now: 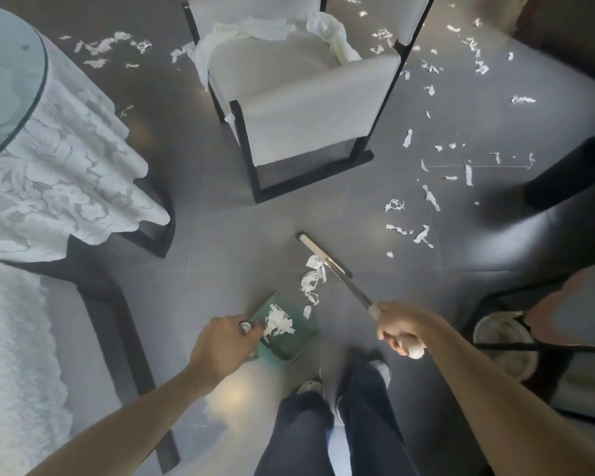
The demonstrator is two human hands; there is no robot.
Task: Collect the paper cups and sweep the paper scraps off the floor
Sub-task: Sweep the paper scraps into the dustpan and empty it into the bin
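Your left hand (220,345) has its fingers curled round the metal handle of the square green dustpan (287,334), which sits on the dark grey tiled floor (203,242) just ahead of your feet. A small heap of white torn paper scraps (278,322) already lies inside the pan. Your right hand (401,326) grips the pale rounded end of the long-handled flat sweeper (327,262), fingers wrapped tight round the grip; the sweeper's narrow cream head rests on the floor, angled away from you. A trail of loose white scraps (312,280) lies between the sweeper head and the open edge of the dustpan, touching the head at its far end.

More scattered white paper scraps (430,197) cover the floor to your right and beyond the white upholstered chair with a black frame (306,108), which stands straight ahead with crumpled white tissue (255,29) draped over its seat. To your left is the round glass-topped desk (7,73) with a white lace cloth (59,173) hanging from it. At the lower right, under a dark frame, you can see a round pale container (504,341); whether it holds paper cups cannot be told.
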